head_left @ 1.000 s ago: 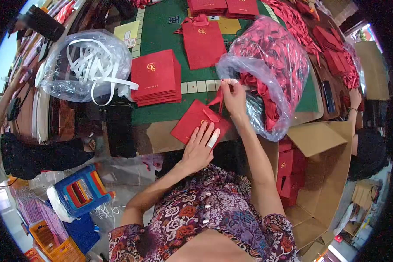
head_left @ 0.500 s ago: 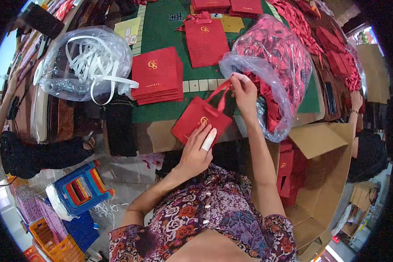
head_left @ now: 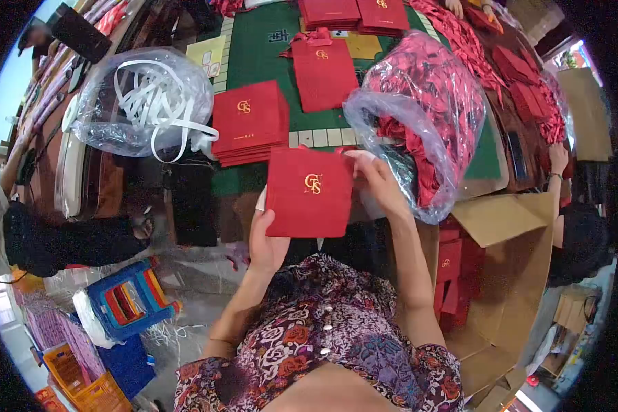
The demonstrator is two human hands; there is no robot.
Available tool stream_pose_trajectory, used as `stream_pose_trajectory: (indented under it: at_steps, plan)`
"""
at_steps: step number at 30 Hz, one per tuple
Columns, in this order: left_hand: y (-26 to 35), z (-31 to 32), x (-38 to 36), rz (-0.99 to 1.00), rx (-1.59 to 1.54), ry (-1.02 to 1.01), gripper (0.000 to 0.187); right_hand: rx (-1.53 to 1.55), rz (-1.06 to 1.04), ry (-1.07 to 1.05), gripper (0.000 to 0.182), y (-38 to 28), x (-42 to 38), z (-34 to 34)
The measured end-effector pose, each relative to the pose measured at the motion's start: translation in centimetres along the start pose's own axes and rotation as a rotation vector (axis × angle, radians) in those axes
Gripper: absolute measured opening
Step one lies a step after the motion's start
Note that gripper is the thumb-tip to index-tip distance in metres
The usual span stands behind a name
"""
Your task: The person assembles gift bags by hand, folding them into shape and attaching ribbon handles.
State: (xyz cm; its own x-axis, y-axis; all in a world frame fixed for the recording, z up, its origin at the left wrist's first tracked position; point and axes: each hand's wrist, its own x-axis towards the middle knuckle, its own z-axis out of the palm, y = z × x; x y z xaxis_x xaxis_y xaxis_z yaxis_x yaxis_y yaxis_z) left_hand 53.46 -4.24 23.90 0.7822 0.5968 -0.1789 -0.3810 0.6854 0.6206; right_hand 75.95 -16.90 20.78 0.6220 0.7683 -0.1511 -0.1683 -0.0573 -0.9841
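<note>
Red paper bag point(head_left: 310, 192), flat, square and gold-stamped, is pinched at opposite edges by left hand point(head_left: 266, 242) and right hand point(head_left: 376, 180).

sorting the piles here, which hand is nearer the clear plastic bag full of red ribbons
Right. The right hand holds the flat red paper bag's right edge, right beside the clear plastic bag of red ribbons. The left hand grips the bag's lower left, farther away.

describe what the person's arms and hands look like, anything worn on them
Both arms are bare up to short sleeves of a purple and red floral top. The left hand and right hand wear no gloves; no watch or bracelet shows.
</note>
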Motion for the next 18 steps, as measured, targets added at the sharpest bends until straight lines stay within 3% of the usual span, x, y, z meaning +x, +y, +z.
stream_pose_trajectory:
  at_steps: [3,5,7,9,11,14,15,17,18]
  plan:
    - [-0.1,-2.0,-0.4,-0.05,0.068,-0.026,0.066,-0.002,0.026,-0.147,0.022,-1.2,-0.7,0.2]
    - [0.0,-5.8,-1.0,-0.169,0.336,-0.176,0.074,0.162,0.095,-0.175,0.024,-1.1,-1.0,0.0]
    - [0.8,-9.1,-0.4,-0.232,0.196,-0.234,0.08,0.135,0.09,-0.234,0.024,-2.1,-1.7,0.3]
    - [2.8,-8.3,0.8,-0.448,0.236,-0.251,0.082,0.116,0.116,-0.243,0.023,-2.8,-2.3,0.5]
    - [4.0,-7.6,1.3,-0.473,0.289,-0.131,0.084,0.072,0.159,-0.253,0.021,-3.3,-2.6,0.6]
    - [5.0,-7.7,4.4,-0.53,0.24,-0.603,0.083,0.095,0.168,-0.264,0.022,-3.4,-2.8,-0.1]
    - [4.8,-8.6,5.1,-0.53,0.238,-0.604,0.083,0.078,0.175,-0.26,0.023,-3.5,-2.9,-0.3]
    - [5.8,-4.2,5.7,-0.543,0.396,-0.648,0.093,0.043,0.22,-0.273,0.022,-4.5,-3.2,-0.5]
    - [5.3,-2.5,5.5,-0.47,0.349,-0.56,0.082,0.01,0.266,-0.289,0.021,-4.8,-3.3,-0.5]
